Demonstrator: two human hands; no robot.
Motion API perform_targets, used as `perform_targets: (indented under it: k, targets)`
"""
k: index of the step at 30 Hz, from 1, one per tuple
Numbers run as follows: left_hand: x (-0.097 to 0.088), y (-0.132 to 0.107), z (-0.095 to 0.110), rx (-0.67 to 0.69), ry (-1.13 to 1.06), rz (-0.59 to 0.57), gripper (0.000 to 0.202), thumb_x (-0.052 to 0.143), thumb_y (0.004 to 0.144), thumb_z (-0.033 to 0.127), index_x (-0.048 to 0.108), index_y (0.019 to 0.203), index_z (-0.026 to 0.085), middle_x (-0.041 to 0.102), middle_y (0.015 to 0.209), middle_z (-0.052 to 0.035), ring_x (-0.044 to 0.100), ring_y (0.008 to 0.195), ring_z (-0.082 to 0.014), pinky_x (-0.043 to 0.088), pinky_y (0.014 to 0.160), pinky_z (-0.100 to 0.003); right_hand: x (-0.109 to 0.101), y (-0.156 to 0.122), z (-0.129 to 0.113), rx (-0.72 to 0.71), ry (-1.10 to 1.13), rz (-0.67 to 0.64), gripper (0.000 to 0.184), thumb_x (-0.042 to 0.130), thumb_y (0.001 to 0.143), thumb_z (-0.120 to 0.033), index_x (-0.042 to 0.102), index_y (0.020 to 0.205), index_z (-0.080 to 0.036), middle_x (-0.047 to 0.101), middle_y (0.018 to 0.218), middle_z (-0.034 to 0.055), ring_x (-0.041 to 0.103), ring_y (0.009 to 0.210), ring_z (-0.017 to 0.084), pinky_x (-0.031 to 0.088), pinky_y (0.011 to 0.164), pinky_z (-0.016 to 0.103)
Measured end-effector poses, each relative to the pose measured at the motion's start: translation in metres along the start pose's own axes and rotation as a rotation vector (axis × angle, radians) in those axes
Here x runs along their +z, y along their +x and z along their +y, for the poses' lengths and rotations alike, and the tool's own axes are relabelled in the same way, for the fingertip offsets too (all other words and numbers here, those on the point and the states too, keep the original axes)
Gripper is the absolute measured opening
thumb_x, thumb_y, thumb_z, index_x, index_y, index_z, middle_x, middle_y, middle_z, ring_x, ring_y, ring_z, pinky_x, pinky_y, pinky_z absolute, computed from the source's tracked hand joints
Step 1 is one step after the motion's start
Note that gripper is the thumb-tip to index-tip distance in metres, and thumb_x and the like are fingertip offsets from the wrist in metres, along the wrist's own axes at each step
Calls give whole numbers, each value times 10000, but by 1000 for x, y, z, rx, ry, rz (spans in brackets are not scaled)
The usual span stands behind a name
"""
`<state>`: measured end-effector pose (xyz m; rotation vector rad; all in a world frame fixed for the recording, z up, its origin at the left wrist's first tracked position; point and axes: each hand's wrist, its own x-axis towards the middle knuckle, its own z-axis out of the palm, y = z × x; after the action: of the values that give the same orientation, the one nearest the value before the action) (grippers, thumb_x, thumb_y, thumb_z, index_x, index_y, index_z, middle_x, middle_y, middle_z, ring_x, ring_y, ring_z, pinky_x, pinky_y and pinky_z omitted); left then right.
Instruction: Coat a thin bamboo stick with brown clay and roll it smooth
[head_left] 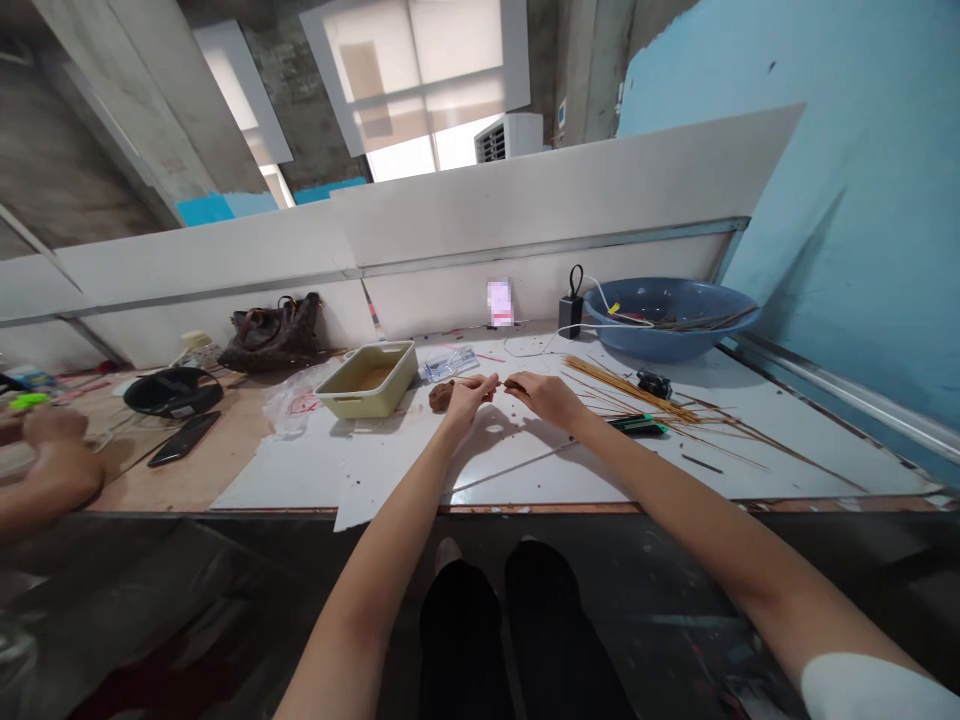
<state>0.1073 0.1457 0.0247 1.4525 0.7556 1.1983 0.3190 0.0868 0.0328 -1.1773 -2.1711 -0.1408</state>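
Above the white board on the table, my left hand [474, 398] and my right hand [541, 397] face each other, close together. Both have their fingers pinched. A small dark brown bit shows at the right fingertips, too small to name; what the left fingers hold is hidden. Just left of my left hand lies a brown clay-like lump [441, 397]. To the right of my right hand, thin tan sticks [626, 385] are spread out, with a green-and-black cutter-like tool [639, 426] and a small black object [654, 384] by them.
A cream tub [364, 403] with brown contents and a clear plastic bag [289, 405] stand left. A blue basin [660, 345] holds dark strips at the back right, near a black power bank [571, 317] and propped phone [500, 302]. Far left, another person's hand [56, 430] shows.
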Motion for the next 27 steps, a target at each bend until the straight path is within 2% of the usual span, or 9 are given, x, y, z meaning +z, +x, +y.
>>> perform_targets:
  k: [6, 13, 18, 21, 23, 25, 27]
  targets:
    - [2, 0, 2, -1, -5, -4, 628, 953, 670, 755, 665, 602, 200, 613, 687, -31, 621, 784, -194, 478, 688, -303, 4, 0, 2, 20, -49, -3, 286, 531, 1175, -385, 677, 1363, -226, 821, 1223, 126, 784, 970, 271, 525, 753, 329]
    - [1, 1, 1, 4, -7, -11, 615, 959, 684, 734, 672, 602, 196, 615, 683, -24, 589, 747, -173, 475, 693, -304, 5, 3, 2, 10, -64, -31, 302, 470, 1192, -371, 722, 1253, -216, 796, 1130, 121, 753, 902, 253, 507, 713, 326]
    - [0, 0, 0, 10, -17, -30, 589, 950, 707, 718, 700, 643, 189, 618, 699, -27, 591, 746, -172, 477, 703, -303, 8, 2, 3, 29, -22, -19, 289, 485, 1179, -341, 727, 1276, -217, 808, 1186, 123, 769, 930, 260, 553, 769, 344]
    - [2, -4, 3, 31, -45, -42, 597, 893, 760, 760, 804, 929, 194, 721, 895, -68, 641, 802, -184, 515, 744, -311, 7, 4, 5, 53, 24, 25, 323, 464, 1176, -321, 702, 1366, -214, 804, 1289, 143, 783, 1059, 291, 594, 890, 390]
    - [7, -6, 7, 41, -119, -74, 710, 813, 798, 837, 800, 1151, 221, 763, 1102, -114, 702, 940, -230, 559, 826, -342, 2, 8, 5, 73, 55, 69, 376, 425, 1177, -315, 672, 1439, -207, 793, 1338, 161, 776, 1145, 318, 601, 965, 431]
    - [15, -5, 12, 15, -250, -83, 787, 683, 845, 923, 777, 1221, 238, 760, 1260, -145, 720, 1117, -289, 579, 925, -388, -4, 16, 2, 85, 80, 112, 435, 388, 1177, -315, 629, 1518, -191, 775, 1384, 184, 760, 1216, 345, 597, 1019, 473]
    - [27, -1, 20, -38, -399, -34, 817, 536, 901, 965, 772, 1194, 240, 748, 1336, -160, 700, 1244, -326, 581, 983, -424, -11, 24, -8, 73, 103, 134, 481, 380, 1173, -321, 587, 1584, -182, 755, 1431, 194, 740, 1275, 359, 589, 1063, 498]
